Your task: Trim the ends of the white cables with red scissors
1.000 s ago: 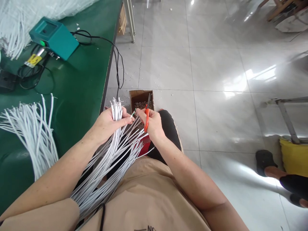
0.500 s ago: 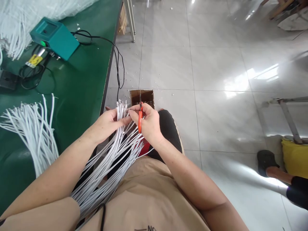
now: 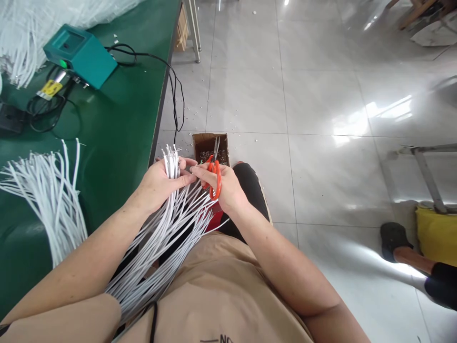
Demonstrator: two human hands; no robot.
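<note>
A bundle of thin white cables (image 3: 167,214) lies across my lap, its cut ends sticking up above my left hand (image 3: 159,183). The fingers of that hand are wrapped round the bundle near its tips. My right hand (image 3: 228,188) carries orange-handled scissors (image 3: 216,178), the blades pointing away from me over an open cardboard box (image 3: 204,143). Its thumb and forefinger meet close to the left thumb, at what looks like a single cable end; the exact contact is too small to make out. Small scraps lie inside the box.
On the green table (image 3: 117,119) at left rest another white cable bundle (image 3: 53,200), a teal device (image 3: 80,57) with a black cord (image 3: 153,56), and a plastic-wrapped cable pile (image 3: 21,43). Scraps dot the floor. Another person's foot (image 3: 394,243) is at right by a yellow object (image 3: 437,236).
The scissors have turned in my right hand, so both handle loops and the blades now show. My left hand and the cable ends have shifted slightly left, opening a small gap from the right.
</note>
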